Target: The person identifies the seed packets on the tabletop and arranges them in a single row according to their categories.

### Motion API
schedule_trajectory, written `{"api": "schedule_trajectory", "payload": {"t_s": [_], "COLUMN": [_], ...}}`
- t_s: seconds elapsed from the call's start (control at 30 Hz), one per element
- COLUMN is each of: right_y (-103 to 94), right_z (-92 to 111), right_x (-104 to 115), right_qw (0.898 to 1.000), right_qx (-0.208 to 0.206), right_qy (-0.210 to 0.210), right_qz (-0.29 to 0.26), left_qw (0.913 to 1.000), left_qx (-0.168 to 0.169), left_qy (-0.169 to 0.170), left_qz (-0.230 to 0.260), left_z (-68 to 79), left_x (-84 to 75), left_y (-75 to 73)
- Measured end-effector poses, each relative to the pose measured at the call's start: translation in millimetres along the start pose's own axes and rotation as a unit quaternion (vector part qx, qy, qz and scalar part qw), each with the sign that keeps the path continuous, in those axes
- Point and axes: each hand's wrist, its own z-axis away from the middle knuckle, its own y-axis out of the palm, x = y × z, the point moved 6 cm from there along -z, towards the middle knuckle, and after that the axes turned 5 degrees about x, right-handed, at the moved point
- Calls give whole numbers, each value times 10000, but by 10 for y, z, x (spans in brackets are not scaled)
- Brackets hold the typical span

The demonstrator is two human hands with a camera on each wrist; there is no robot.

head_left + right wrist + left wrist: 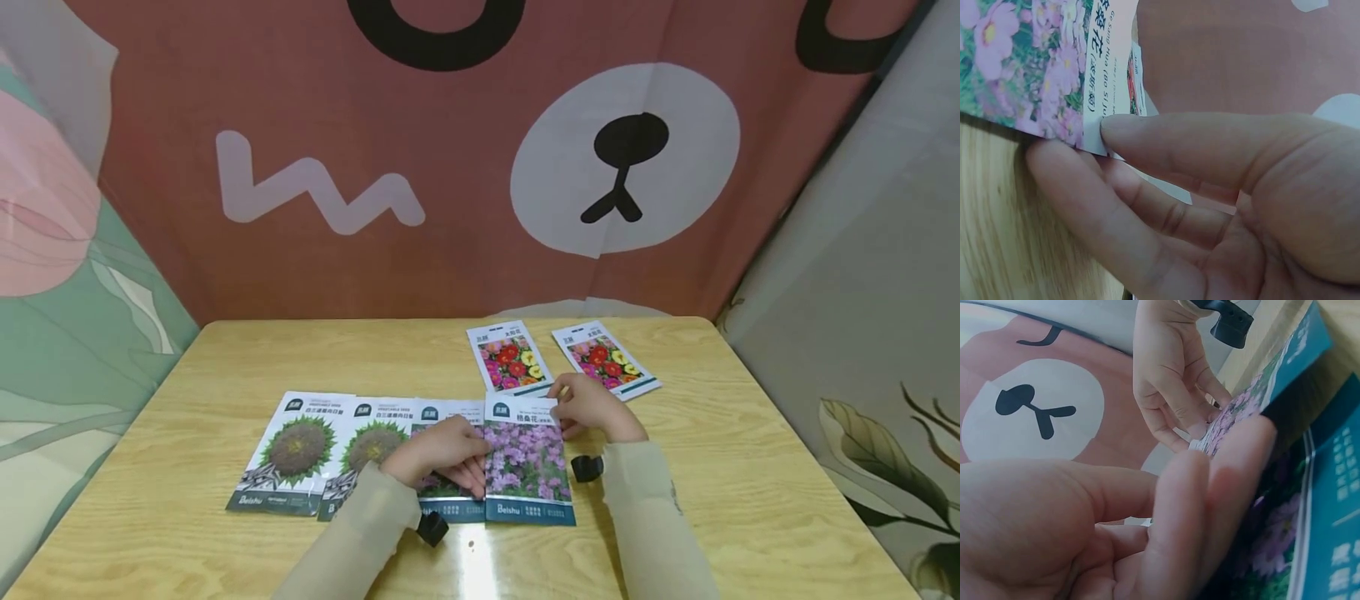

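One held packet: purple flowers, picture side up, at the right end of the near row on the wooden counter; its left edge sits slightly raised in the left wrist view, with shadow beneath.
Right hand: grasping the held packet at its top right corner, thumb on the face, fingers at and beneath the edge. Corner hold probably chosen for steering, as it leaves the picture uncovered.
Left hand: visible fingers straight, at the held packet's left edge; whether the thumb pinches is hidden, so cannot tell. Likely there to guide or steady the edge opposite the right hand.
Neighbour packet: purple flowers too, lying just left of the held one, partly covered by the left hand.
Sunflower packets: one at the left end, the other beside it, partly behind the left arm; touching or overlapping, cannot tell which.
Near row: lower ends roughly level, print upright toward the person, presumably for easy reading; matching pictures adjacent.
Rear packets: red and yellow flowers, left one and right one, both slanted, a gap between; their set-back spot probably leaves the hands room.
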Motion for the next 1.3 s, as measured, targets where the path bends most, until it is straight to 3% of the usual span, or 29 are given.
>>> {"api": "schedule_trajectory", "payload": {"t_s": [0.37,1.3], "right_y": [26,30], "right_z": [-5,-15], "right_x": [-32,2], "right_qw": [10000,9998], "right_qx": [-30,-13], "right_qy": [14,30], "right_qz": [62,197], "left_qw": [9986,9970], "left_qx": [-110,-325], "left_qy": [43,4], "left_qz": [-513,-707], "left_z": [8,56], "left_x": [-35,-56], "left_y": [-9,-19]}}
